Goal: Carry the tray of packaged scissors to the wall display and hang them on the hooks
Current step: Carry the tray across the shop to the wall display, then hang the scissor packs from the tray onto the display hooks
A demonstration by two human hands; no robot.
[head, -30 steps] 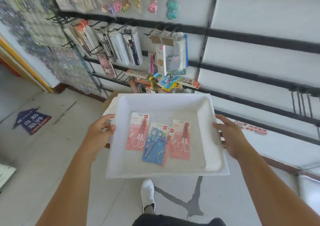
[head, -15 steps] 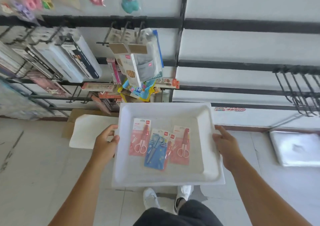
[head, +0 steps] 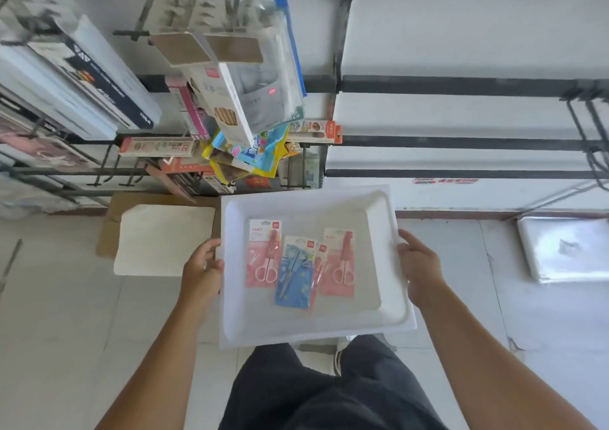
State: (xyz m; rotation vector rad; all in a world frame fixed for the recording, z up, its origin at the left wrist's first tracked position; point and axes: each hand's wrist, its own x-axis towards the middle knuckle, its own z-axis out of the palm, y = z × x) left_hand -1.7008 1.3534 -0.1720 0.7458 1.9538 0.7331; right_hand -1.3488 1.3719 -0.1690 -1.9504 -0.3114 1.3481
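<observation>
My left hand & right hand each grip a side rim of the tray, held level. Scissor packs lie inside btwn them, long axes pointing at the wall; empty hooks far right, nearer my right hand.

Little readable print on a shop's stationery wall display and a tray of scissor packs.

A flat boxed pack lying on the rack shows a large "28" at its right end; its other print is too blurred to read. A hanging white box also bears "28". A clear pouch ends in the letters "LER". The scissor packs carry small red logo squares, illegible. A red wall sticker is unreadable.
</observation>
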